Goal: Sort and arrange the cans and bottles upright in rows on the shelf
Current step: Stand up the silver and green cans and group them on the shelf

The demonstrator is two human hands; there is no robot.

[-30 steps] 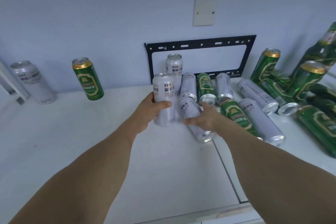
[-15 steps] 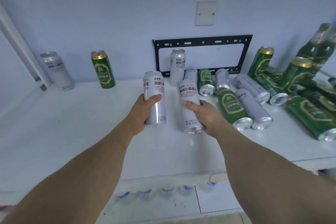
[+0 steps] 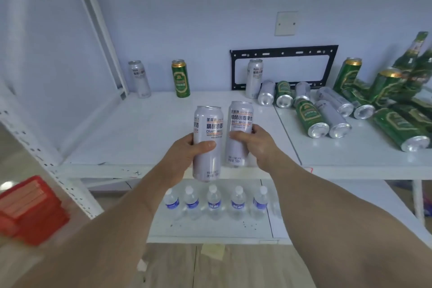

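Note:
My left hand grips a silver beer can upright, held off the front edge of the white shelf. My right hand grips a second silver can upright beside it. At the back left a silver can and a green can stand upright by the wall. Another silver can stands at the back centre. To the right, several silver and green cans lie on their sides, and green bottles lean at the far right.
A black metal bracket leans against the back wall. Several water bottles stand in a row on the lower shelf. A white shelf post rises at the left. Red plastic crates sit at the lower left.
Both hands drew back toward the shelf's front edge, each carrying a silver can out of the pile. The right can turned from lying to upright. The view pulled back, and the lower shelf came into sight.

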